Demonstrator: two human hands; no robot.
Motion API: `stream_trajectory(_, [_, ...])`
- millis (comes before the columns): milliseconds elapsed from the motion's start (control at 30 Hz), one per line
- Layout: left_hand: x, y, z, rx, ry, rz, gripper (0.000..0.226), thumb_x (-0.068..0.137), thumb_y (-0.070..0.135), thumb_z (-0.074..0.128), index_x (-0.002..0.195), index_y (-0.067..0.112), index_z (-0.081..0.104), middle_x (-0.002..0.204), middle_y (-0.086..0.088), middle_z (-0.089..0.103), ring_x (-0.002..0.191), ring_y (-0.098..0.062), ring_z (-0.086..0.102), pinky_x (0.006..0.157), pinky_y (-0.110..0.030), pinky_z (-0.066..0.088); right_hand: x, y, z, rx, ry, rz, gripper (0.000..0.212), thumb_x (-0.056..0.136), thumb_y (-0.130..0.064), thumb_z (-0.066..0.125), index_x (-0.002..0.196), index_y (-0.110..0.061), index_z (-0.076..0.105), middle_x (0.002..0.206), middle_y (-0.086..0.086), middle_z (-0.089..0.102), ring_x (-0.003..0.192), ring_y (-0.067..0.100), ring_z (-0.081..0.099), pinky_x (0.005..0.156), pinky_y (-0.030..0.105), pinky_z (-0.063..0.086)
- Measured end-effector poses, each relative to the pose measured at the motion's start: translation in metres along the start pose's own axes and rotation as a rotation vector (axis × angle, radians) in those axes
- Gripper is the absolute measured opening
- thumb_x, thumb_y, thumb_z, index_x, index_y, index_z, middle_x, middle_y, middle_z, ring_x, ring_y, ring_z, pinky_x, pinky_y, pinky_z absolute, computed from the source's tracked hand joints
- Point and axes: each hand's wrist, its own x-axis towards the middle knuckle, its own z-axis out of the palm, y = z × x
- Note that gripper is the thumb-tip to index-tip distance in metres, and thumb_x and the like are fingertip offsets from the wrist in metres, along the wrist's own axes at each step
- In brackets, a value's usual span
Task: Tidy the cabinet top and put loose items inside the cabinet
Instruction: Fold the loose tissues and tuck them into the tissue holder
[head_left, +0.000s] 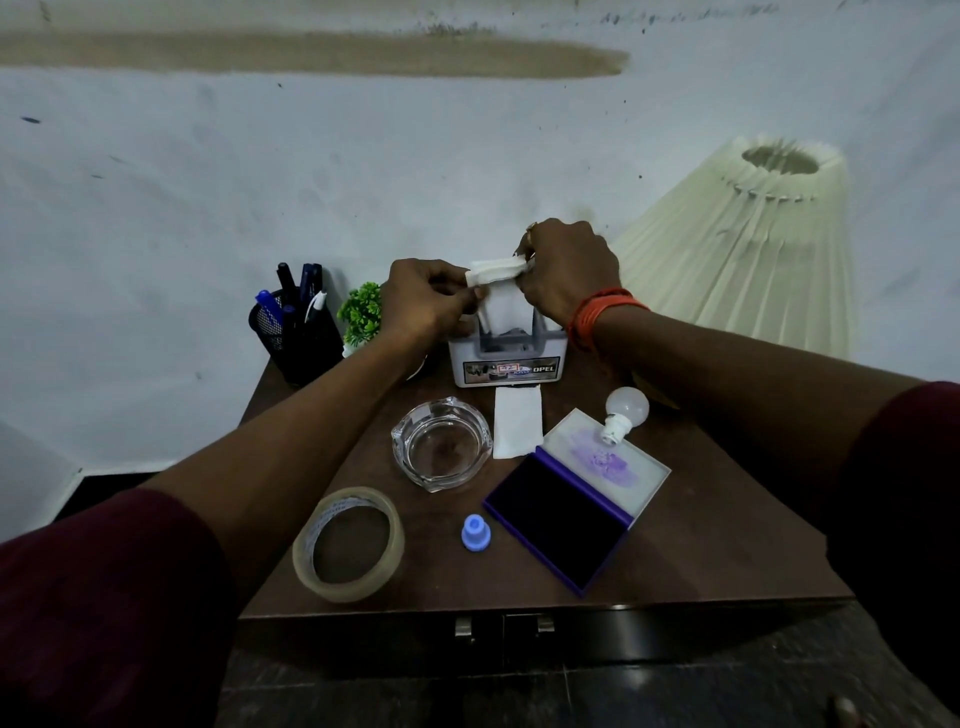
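I see both hands up at the back of the tabletop, over the grey tissue holder with "OPEL" on its front. The left hand has its grip pinched on one end of a white tissue. The right hand has its grip closed on the other end. The tissue hangs down from the hands into the open top of the holder.

In front of the holder lies a folded tissue, flat on the wood. A glass ashtray sits just beside it. An open purple ink pad lies to the right, and a light bulb rests with its base on the pad's stained lid. Near the front edge are a tape roll and a small blue cap.

A black pen holder and a little green plant stand at the back left. A cream lampshade is at the back right. The cabinet doors below are closed.
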Motion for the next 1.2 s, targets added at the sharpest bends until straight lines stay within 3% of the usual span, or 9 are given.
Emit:
stream_trajectory(233, [-0.0005, -0.0017, 0.0013, 0.044, -0.003, 0.038, 0.013, 0.076, 0.007, 0.080, 0.081, 0.005, 0.069, 0.072, -0.012, 0.068, 0.061, -0.024, 0.067, 0.062, -0.042, 0.061, -0.0019, -0.0017, -0.0008, -0.086, 0.031, -0.076, 0.028, 0.084, -0.016, 0.055, 0.110, -0.021, 0.064, 0.109, 0.014, 0.063, 0.100, 0.037, 0.059, 0.079, 0.036, 0.046])
stream_trajectory(567, [0.0047, -0.0018, 0.0018, 0.126, 0.031, 0.065, 0.020, 0.073, 0.015, 0.083, 0.085, 0.006, 0.070, 0.076, -0.012, 0.071, 0.064, -0.025, 0.072, 0.059, -0.041, 0.061, -0.0008, -0.0005, -0.0012, -0.221, -0.018, -0.165, 0.038, 0.078, -0.016, 0.065, 0.115, -0.017, 0.058, 0.110, 0.015, 0.062, 0.101, 0.038, 0.058, 0.078, 0.037, 0.044])
stream_trajectory(1033, [0.0083, -0.0061, 0.0027, 0.255, 0.026, 0.087, 0.028, 0.067, 0.024, 0.086, 0.088, 0.010, 0.074, 0.081, -0.011, 0.074, 0.071, -0.024, 0.073, 0.066, -0.045, 0.061, -0.0025, 0.0033, 0.0033, -0.257, -0.020, -0.186, 0.033, 0.079, -0.012, 0.063, 0.112, -0.013, 0.061, 0.106, 0.016, 0.063, 0.096, 0.040, 0.060, 0.075, 0.037, 0.047])
stream_trajectory(1200, [0.0065, -0.0081, 0.0027, 0.310, 0.008, 0.103, 0.025, 0.070, 0.022, 0.085, 0.087, 0.006, 0.073, 0.075, -0.011, 0.074, 0.059, -0.030, 0.071, 0.052, -0.039, 0.059, -0.0023, 0.0042, 0.0068, -0.260, -0.044, -0.167, 0.034, 0.079, -0.013, 0.066, 0.112, -0.012, 0.060, 0.108, 0.016, 0.062, 0.097, 0.039, 0.060, 0.077, 0.038, 0.047])
